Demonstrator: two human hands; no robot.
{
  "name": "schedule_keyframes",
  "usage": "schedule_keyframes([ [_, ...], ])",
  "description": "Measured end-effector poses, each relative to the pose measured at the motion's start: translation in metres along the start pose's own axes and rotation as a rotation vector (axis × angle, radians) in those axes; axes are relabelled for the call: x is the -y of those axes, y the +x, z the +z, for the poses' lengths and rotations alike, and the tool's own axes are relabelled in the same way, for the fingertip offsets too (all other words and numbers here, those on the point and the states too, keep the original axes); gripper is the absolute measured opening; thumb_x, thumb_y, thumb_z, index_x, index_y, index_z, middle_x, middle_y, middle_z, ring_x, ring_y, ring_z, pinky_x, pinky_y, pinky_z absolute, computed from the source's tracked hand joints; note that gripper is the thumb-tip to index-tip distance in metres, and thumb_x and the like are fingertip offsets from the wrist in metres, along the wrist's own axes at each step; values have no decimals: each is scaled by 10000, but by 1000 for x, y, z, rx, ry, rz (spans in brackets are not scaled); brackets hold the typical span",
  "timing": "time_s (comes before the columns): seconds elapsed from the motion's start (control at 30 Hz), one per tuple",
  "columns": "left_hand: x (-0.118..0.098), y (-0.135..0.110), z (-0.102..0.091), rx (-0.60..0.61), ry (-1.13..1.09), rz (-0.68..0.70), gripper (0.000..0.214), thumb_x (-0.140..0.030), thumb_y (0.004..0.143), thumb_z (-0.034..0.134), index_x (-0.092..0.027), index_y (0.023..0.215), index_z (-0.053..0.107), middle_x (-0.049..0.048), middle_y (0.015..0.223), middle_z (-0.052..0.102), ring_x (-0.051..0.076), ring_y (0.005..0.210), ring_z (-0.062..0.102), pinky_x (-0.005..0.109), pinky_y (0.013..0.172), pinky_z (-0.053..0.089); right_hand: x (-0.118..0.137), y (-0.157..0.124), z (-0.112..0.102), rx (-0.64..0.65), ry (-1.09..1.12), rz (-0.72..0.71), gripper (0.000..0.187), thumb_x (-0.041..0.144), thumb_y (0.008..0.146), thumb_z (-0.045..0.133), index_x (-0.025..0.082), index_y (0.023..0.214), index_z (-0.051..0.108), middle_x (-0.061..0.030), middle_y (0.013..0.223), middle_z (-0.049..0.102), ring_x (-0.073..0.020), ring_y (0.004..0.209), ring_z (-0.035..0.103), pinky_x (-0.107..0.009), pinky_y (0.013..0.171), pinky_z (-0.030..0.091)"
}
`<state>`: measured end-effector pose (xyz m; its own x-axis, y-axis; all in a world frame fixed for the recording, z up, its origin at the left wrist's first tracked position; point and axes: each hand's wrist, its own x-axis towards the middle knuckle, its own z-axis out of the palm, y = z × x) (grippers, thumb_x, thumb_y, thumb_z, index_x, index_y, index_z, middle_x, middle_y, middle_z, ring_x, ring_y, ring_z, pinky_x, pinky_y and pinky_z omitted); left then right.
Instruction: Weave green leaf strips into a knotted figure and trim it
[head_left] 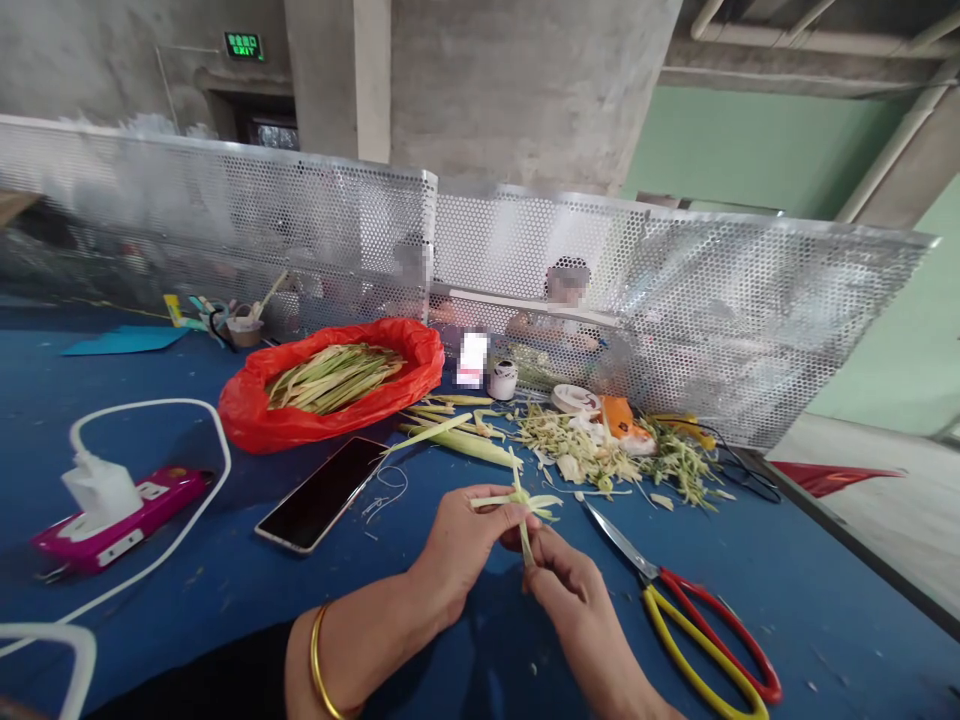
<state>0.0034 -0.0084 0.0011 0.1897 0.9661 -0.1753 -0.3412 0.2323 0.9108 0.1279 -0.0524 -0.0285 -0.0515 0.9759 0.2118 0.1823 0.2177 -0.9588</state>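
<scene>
My left hand (463, 538), with a gold bangle at the wrist, pinches a small piece woven from pale green leaf strips (519, 497). Several strip ends stick out of it to the sides and upward. My right hand (564, 578) is closed on a strip that hangs down from the same piece. Both hands meet above the blue table, fingertips almost touching. To the right lie scissors (701, 630) with one red and one yellow handle, blades pointing toward the trimmings. Beyond my hands rest longer leaf stalks (469, 440).
A red plastic bag (330, 430) holds many leaf strips. A phone (322, 497) lies left of my hands, near a magenta power strip (124, 520) with a white cable. Leaf scraps (585, 445) are piled at the back right. A perforated metal screen (517, 235) borders the table; a person sits behind it.
</scene>
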Motion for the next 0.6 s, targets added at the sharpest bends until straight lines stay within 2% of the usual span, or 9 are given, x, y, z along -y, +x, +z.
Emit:
schedule_keyframes([
  [0.13, 2, 2, -2, -9, 6, -7, 310, -199, 633, 791, -91, 895, 666, 85, 695, 749, 160, 614, 664, 259, 629, 524, 6, -1, 1, 27, -32, -29, 163, 202, 714, 468, 217, 585, 370, -23, 780, 498, -197, 841, 479, -293, 800, 379],
  [0.23, 2, 2, -1, 0, 12, 7, 271, -189, 652, 775, -91, 879, 665, 85, 672, 740, 131, 553, 624, 230, 558, 484, 9, -2, 2, 46, -86, -19, 148, 206, 714, 456, 218, 592, 371, -19, 769, 504, -187, 821, 488, -270, 759, 386],
  [0.33, 1, 1, 0, 1, 25, -5, 237, -197, 674, 749, -95, 866, 653, 90, 664, 734, 110, 479, 560, 209, 437, 387, 9, -5, 4, 85, -126, -11, 129, 188, 727, 441, 213, 612, 390, -17, 779, 545, -174, 793, 511, -255, 720, 389],
  [0.4, 1, 2, -1, -20, 36, -26, 240, -214, 675, 752, -103, 862, 651, 99, 691, 740, 126, 510, 585, 207, 419, 370, 9, -8, 5, 119, -161, -22, 123, 177, 752, 441, 206, 633, 427, -14, 787, 574, -167, 784, 530, -251, 718, 394],
  [0.5, -1, 3, -3, -26, 17, -27, 265, -230, 664, 779, -107, 868, 664, 96, 708, 744, 158, 649, 664, 227, 575, 486, 7, -9, 3, 109, -240, -23, 193, 255, 827, 491, 200, 642, 482, 5, 707, 550, -150, 686, 512, -245, 641, 393],
  [0.53, -2, 3, -3, -11, 7, -28, 269, -234, 660, 786, -108, 867, 669, 91, 705, 744, 163, 680, 677, 243, 650, 508, 7, -8, 0, 63, -248, -15, 231, 311, 848, 512, 200, 647, 496, 12, 675, 530, -146, 651, 497, -245, 608, 388],
  [0.6, -3, 4, -5, 39, 4, -49, 279, -246, 654, 792, -114, 870, 676, 86, 716, 748, 172, 704, 690, 271, 731, 517, 4, -2, -8, -110, -207, 1, 270, 424, 849, 556, 203, 698, 526, 21, 652, 513, -146, 619, 488, -247, 569, 394],
])
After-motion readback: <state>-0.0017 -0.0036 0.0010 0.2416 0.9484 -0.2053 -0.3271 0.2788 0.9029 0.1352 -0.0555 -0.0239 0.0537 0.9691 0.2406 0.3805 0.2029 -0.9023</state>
